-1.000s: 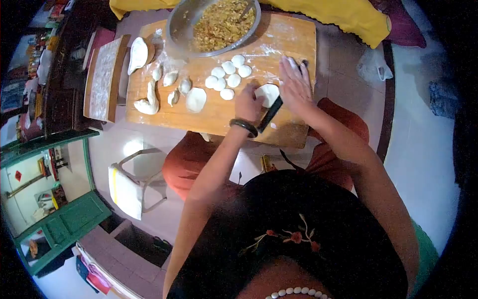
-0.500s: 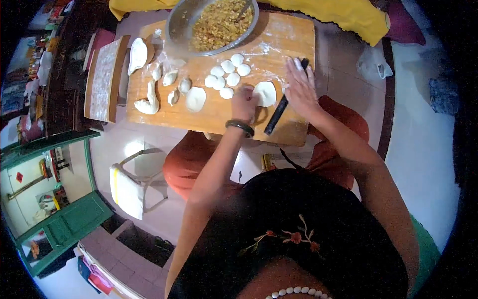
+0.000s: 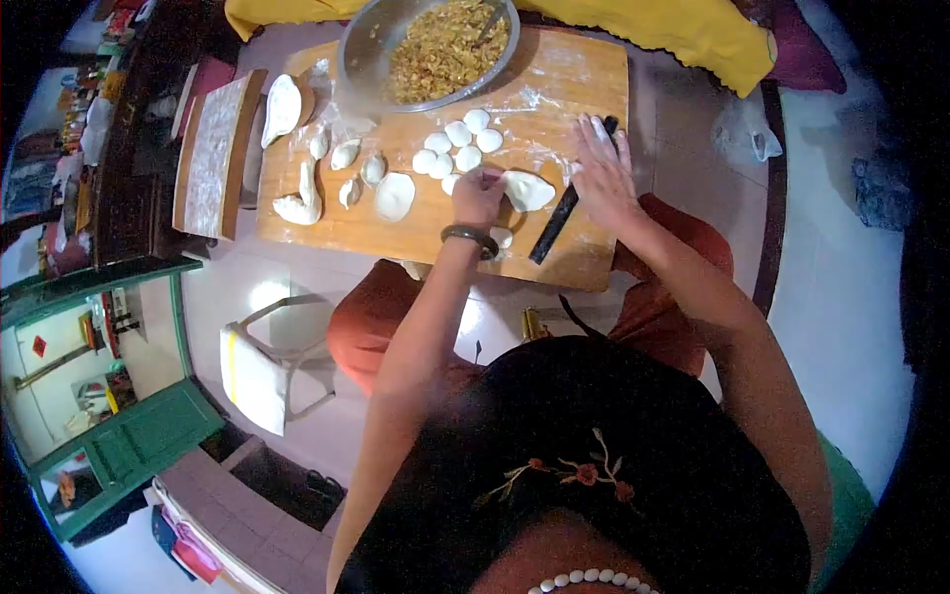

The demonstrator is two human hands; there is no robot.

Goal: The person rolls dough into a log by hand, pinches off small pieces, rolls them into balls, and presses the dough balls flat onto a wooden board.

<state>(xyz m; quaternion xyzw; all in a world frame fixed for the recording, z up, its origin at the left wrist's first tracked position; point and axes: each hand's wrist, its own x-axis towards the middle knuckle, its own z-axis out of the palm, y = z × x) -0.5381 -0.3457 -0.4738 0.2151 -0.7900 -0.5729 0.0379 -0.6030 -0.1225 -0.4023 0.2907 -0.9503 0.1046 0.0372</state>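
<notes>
Working at a floured, tan wooden table [image 3: 579,269], a person has a small, round piece of white dough [image 3: 502,238] just beside the dark, ring-shaped bangle [image 3: 473,234] on one wrist. Beyond it, the left hand [image 3: 479,196] is closed in a narrow pinch on the left rim of a thin, flat white dough disc [image 3: 528,193]. The disc lies out of round just left of a straight, black rolling pin [image 3: 556,224]; whether the pinched rim is lifted clear of the wood cannot be told. The right hand [image 3: 602,178] rests palm down on the pin, fingers long and loosely spread. Good handling here would likely mean a small, even turn of the disc between strokes, light pressure from the flat palm, each stroke run from rim toward middle, and the pinching fingertips kept clear of the pin. A little flour beneath should guard against sticking. Farther off sit a cluster of small, round white dough pieces [image 3: 468,157] and a wide, silver metal bowl [image 3: 364,71] of yellow-brown chopped food [image 3: 445,54].
</notes>
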